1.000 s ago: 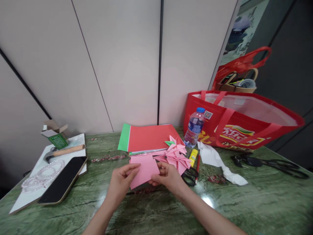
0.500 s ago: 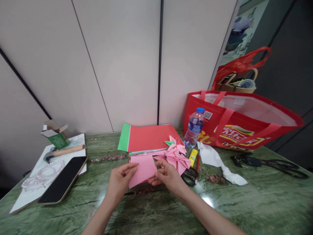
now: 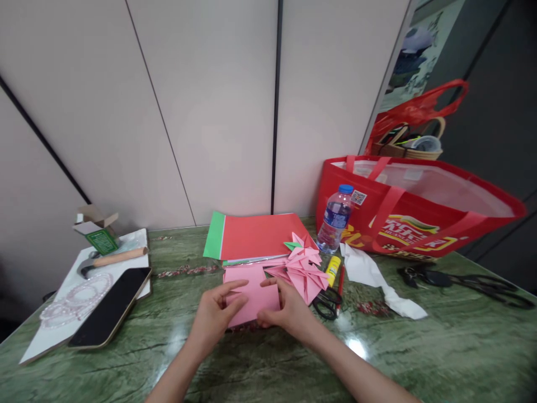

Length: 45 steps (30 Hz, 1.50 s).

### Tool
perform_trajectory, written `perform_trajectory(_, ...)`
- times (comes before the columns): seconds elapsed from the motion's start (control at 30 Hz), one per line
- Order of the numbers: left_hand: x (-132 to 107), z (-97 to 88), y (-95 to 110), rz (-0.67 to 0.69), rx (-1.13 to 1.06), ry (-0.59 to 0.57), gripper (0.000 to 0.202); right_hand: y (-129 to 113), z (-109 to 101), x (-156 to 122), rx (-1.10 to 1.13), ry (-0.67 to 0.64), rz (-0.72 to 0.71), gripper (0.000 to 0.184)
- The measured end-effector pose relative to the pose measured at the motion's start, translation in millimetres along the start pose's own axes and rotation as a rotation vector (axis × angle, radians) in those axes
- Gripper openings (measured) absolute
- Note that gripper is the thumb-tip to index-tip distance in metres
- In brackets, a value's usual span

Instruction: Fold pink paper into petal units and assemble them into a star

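Head view, pink paper (image 3: 254, 302) between left hand (image 3: 213, 309) and right hand (image 3: 293, 310), both hands gripping its opposite sides

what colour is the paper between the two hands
Pink; the paper shows best in the head view, the only one.

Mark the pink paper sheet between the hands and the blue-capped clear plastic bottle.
Pink paper sheet (image 3: 255, 303), head view: middle of its upper face.
Blue-capped clear plastic bottle (image 3: 336, 218), head view: the blue label.
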State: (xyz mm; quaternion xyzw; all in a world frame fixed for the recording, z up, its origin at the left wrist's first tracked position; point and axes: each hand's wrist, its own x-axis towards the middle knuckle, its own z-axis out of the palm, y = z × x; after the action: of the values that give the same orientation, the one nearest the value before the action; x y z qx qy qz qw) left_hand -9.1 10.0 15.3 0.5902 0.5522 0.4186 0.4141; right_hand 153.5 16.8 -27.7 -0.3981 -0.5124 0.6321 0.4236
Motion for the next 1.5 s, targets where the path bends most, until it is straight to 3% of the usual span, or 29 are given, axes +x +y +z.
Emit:
perform_trajectory(0.13, -1.5, 2.2, 3.2, -0.083, -0.205, -0.043, 0.050, -3.4, 0.7, 0.7, 0.010, 0.057, -0.050, 0.044)
perform_trajectory(0.3, -2.1, 8.3, -3.6, -0.242, -0.225, -0.194, 0.030, 0.7, -0.6, 1.7, -0.131, 0.124, -0.118, 0.040)
perform_trajectory(0.63, -4.1, 16.0, -3.5, -0.120, -0.068, -0.114, 0.022, 0.6, -1.3, -0.3, -0.403, 0.212, -0.208, 0.042)
perform_trajectory(0.9, -2.1, 7.7, -4.8, -0.117, -0.088, -0.125, 0.022, 5.9, 0.3, 2.6, -0.139, 0.112, -0.094, 0.046)
perform_trajectory(1.03, 5.5, -5.3, -5.6, -0.109, -0.032, 0.017, 0.023, 6.7, -6.2, 9.1, -0.035, 0.145, -0.125, 0.037)
perform_trajectory(1.13, 10.1, -11.6, -7.1, -0.120, -0.045, 0.051, 0.022, 6.8, -9.6, 11.4, -0.017, 0.169, -0.141, 0.033)
perform_trajectory(1.27, 8.4, -5.9, -10.8, -0.141, -0.052, -0.043, 0.020, 6.9, -5.3, 7.9, -0.067, 0.123, -0.136, 0.040)
perform_trajectory(1.37, 4.1, 2.1, -11.5, -0.154, -0.062, -0.122, 0.019, 6.4, -0.4, 4.6, -0.068, 0.057, -0.108, 0.035)
perform_trajectory(1.5, 2.8, 2.3, -9.8, -0.112, -0.062, -0.090, 0.017, 5.5, 0.2, 4.9, -0.065, 0.079, -0.112, 0.033)
